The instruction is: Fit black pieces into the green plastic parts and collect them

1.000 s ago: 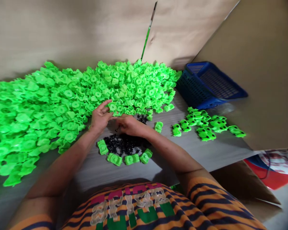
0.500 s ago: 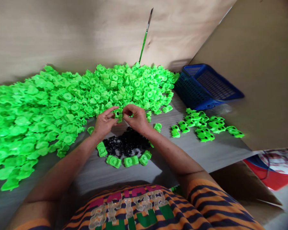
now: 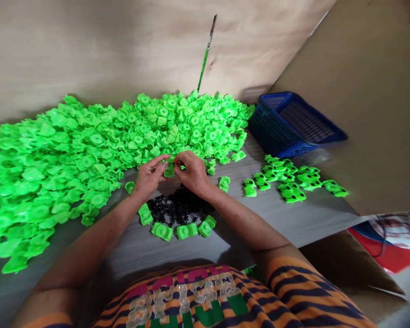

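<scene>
Between thumb and fingers, my left hand (image 3: 150, 176) grips a small green plastic toy car body (image 3: 169, 171). My right hand (image 3: 192, 171) is pinched at the car body's right side, on a thin black wheel axle (image 3: 171, 163) that lies across it. Below both hands is a heap of black wheel axles (image 3: 172, 207), partly covered by my right wrist. Several green car bodies (image 3: 161, 231) lie around that heap. Just beyond my fingers rises a large pile of green car bodies (image 3: 150, 123).
Green cars with black wheels (image 3: 291, 192) sit in a group on the right of the table (image 3: 259, 223). Behind them a blue plastic basket (image 3: 294, 118) stands tilted. A green-handled paintbrush (image 3: 205, 59) leans on the back wall. An open cardboard box (image 3: 348, 259) is beyond the right edge.
The car body has turned in my left fingers, and the axle now lies across its upper part. My right hand has drawn slightly left, closer to my left hand.
</scene>
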`<action>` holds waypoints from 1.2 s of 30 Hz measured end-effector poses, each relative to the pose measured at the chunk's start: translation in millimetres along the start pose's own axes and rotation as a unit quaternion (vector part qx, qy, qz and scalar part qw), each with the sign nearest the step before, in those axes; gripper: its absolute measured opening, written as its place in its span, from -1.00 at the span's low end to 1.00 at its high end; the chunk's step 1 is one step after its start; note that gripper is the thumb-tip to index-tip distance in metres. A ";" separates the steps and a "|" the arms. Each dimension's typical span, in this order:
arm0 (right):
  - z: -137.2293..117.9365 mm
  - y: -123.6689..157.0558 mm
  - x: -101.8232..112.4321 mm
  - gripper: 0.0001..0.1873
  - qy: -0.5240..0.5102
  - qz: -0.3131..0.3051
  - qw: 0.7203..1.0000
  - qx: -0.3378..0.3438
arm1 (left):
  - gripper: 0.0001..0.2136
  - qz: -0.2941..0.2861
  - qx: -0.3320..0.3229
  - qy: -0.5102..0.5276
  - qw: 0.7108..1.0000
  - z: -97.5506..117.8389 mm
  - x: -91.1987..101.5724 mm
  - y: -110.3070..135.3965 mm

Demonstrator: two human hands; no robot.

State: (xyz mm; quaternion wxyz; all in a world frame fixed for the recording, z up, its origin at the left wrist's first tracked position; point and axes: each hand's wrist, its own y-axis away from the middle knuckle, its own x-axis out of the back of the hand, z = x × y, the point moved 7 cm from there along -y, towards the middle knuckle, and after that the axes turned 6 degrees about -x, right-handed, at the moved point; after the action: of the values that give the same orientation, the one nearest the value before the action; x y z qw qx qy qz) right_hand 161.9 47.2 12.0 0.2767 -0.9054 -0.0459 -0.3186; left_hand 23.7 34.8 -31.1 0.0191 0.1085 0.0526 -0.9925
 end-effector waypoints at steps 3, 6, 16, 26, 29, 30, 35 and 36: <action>2.2 -0.5 -1.1 -0.85 -0.005 -0.005 1.000 -0.008 | -0.52 0.011 -0.002 -0.004 1.000 -1.0 2.2 -1.0; 7.3 -1.1 -1.6 -0.89 -0.043 -0.003 0.999 -0.033 | -0.51 0.019 -0.004 0.000 1.000 -0.6 3.2 -2.0; 29.0 -0.8 -15.9 -0.83 -0.240 -0.011 0.960 -0.145 | -0.58 0.043 -0.030 -0.002 0.999 6.0 6.3 -2.5; 32.4 -2.8 -21.9 -0.80 -0.273 -0.002 0.950 -0.152 | -0.64 0.063 -0.033 -0.031 0.997 5.0 8.9 -2.0; 30.9 -2.4 -22.7 -0.86 -0.265 0.004 0.952 -0.156 | -0.68 0.077 -0.037 -0.043 0.995 1.9 12.1 -1.9; 29.9 -1.8 -23.3 -0.88 -0.259 0.004 0.953 -0.158 | -0.70 0.082 -0.040 -0.050 0.995 1.4 13.4 -1.8; 23.2 -1.5 -23.7 -0.89 -0.225 0.000 0.963 -0.146 | -0.75 0.095 -0.050 -0.073 0.992 0.5 16.4 -2.1; 22.8 -3.2 -21.8 -0.88 -0.214 -0.003 0.967 -0.141 | -0.74 0.086 -0.043 -0.065 0.993 -0.3 15.1 -2.8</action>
State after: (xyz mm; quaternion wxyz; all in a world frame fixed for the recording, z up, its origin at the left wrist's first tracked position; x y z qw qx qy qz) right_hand 156.4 64.0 -14.3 0.1285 -0.9823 -0.0617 -0.1214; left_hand 8.9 37.2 -34.4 0.1124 0.0470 0.0842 -0.9890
